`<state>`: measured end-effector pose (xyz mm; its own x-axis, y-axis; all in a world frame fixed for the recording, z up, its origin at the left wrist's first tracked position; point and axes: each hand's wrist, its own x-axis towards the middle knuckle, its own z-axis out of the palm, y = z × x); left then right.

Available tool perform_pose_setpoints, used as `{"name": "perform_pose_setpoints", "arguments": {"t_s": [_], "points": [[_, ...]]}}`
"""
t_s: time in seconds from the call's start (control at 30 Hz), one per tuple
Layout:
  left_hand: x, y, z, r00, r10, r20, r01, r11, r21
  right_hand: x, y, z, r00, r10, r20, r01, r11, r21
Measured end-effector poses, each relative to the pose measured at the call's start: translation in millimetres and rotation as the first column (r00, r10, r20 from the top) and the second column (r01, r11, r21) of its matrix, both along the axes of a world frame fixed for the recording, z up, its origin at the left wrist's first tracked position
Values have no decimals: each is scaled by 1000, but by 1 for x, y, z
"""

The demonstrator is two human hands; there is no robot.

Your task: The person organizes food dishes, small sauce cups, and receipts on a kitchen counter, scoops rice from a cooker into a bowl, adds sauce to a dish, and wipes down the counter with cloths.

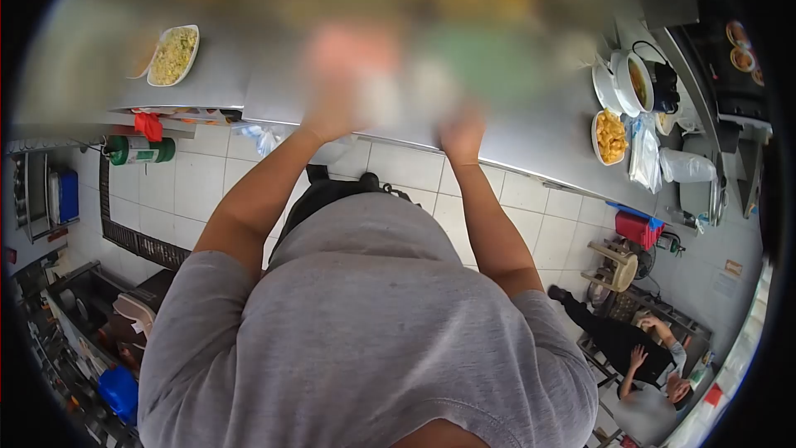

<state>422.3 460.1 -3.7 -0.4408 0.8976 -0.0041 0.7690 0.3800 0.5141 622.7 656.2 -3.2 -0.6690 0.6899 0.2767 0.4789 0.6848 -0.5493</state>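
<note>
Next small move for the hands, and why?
Probably ease the right hand slightly inward, toward the pale blurred shape beside it: that seems nearest, with the left hand also close by, while the rice and orange food sit well off to either side. Blur hides any grip, so go gently.

Bright — top blurred, edges warped

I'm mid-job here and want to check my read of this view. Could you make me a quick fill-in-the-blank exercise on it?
1. Of the left hand and the right hand, the one nearer the rice is the ____.
2. The shirt on the person wearing the camera is ____ in colour.
3. The orange-coloured food is nearer the ____ hand.
4. The other person's trousers are ____ in colour.

Missing words: left; grey; right; black.
</note>
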Motion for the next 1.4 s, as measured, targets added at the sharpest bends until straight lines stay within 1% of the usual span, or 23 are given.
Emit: {"name": "perform_pose_setpoints", "arguments": {"t_s": [0.03, 0.1, 0.17, 0.23, 0.3, 0.33, 0.4, 0.43, 0.5, 0.53, 0.57, 0.6, 0.67, 0.7, 0.73, 0.9, 0.97, 1.03, 1.1, 1.13, 1.3, 1.33, 1.4], "points": [[-2, 4, 4, 1000, 9, 10, -9, 1000, 2, -12, 7, 5, 1000, 9, 10, -9, 1000, 2], [-1, 3, 7, 996, 1, -94, 15, 985, 170, -43, 23, 7, 982, 121, -143, -92, 976, 199], [5, 3, 31, 993, -28, -110, 39, 994, 97, -94, 25, 38, 948, 285, -143, -252, 944, 211], [5, 1, 33, 990, -56, -133, 60, 998, 26, -147, 26, 62, 904, 387, -179, -348, 912, 214], [0, 0, 26, 971, -104, -215, 126, 988, 90, -182, 33, 47, 922, 383, -49, -344, 873, 346], [0, -1, 24, 974, -96, -206, 115, 990, 84, -193, 37, 38, 919, 392, -44, -356, 872, 337], [0, 0, 26, 981, -94, -169, 102, 994, 37, -204, 42, 28, 894, 253, 371, -385, 856, 346], [0, 0, 28, 984, -86, -159, 93, 995, 36, -199, 43, 21, 887, 261, 380, -396, 853, 340], [1, 1, 29, 985, -71, -156, 80, 995, 56, -184, 35, 29, 953, 292, 75, -300, 889, 346], [1, 1, 29, 988, -55, -145, 64, 996, 61, -179, 47, -2, 920, 382, 90, -380, 810, 446], [1, 1, 29, 988, -51, -145, 61, 996, 64, -158, 25, 24, 943, 332, -32, -329, 941, 84], [1, 0, 28, 988, -49, -146, 59, 996, 67, -127, -4, 58, 965, 235, -118, -260, 918, -300], [1, 0, 29, 989, -39, -142, 46, 998, 45, -81, -15, 24, 911, 363, -198, -405, 876, -261], [1, 0, 28, 988, -45, -148, 48, 999, 21, -63, -22, 1, 921, 312, -233, -378, 860, -343], [1, 0, 27, 988, -46, -145, 50, 999, 18, -48, -34, 7, 939, 301, -167, -344, 828, -443], [3, 1, 24, 985, -40, -167, 47, 998, 40, -33, -67, 1, 981, 181, -67, -191, 857, -480], [3, 1, 24, 983, -43, -180, 51, 998, 40, -38, -74, -2, 958, 244, -149, -278, 915, -294], [4, 1, 25, 980, -42, -192, 51, 998, 41, -40, -73, -3, 961, 244, -129, -272, 919, -285], [5, 1, 26, 981, -35, -192, 44, 998, 45, -43, -72, -1, 978, 178, -108, -208, 869, -450], [5, 1, 26, 981, -35, -193, 44, 998, 44, -46, -72, 0, 978, 178, -110, -209, 868, -450], [4, 0, 25, 979, -41, -202, 52, 997, 50, -61, -82, 7, 959, 265, -104, -282, 934, -220], [4, 0, 25, 978, -42, -202, 53, 997, 50, -64, -85, 6, 969, 241, -50, -245, 959, -140], [4, 0, 25, 979, -41, -199, 55, 996, 67, -67, -78, 8, 977, 212, 7, -209, 969, -131]]}}
